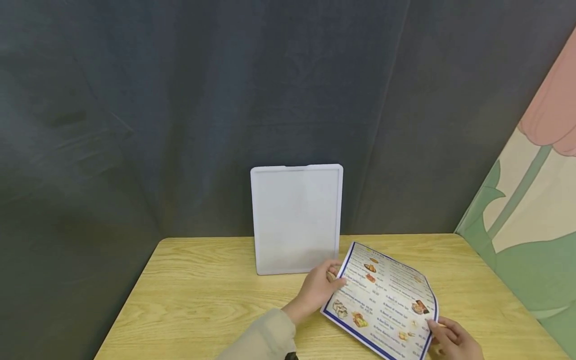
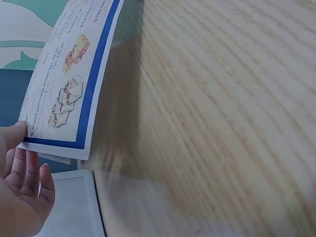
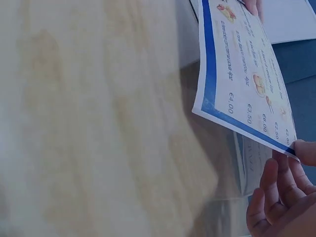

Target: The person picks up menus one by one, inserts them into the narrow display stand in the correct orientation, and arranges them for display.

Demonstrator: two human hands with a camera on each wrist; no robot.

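Observation:
A printed menu sheet (image 1: 387,303) with a blue border and food pictures is held tilted just above the wooden table (image 1: 202,300). My left hand (image 1: 320,290) pinches its left edge between thumb and fingers. At the sheet's near right corner my right hand (image 1: 450,337) pinches it. The left wrist view has the menu sheet (image 2: 74,74) raised off the tabletop with my left hand (image 2: 22,187) at its corner. In the right wrist view the menu sheet (image 3: 242,74) ends at my right hand (image 3: 281,192). A white upright display holder (image 1: 297,220) stands just behind the sheet.
A dark grey curtain hangs behind the table. A painted panel (image 1: 531,200) with a pink flower and green leaves stands at the right. The display holder's base (image 2: 74,207) lies close to my left hand.

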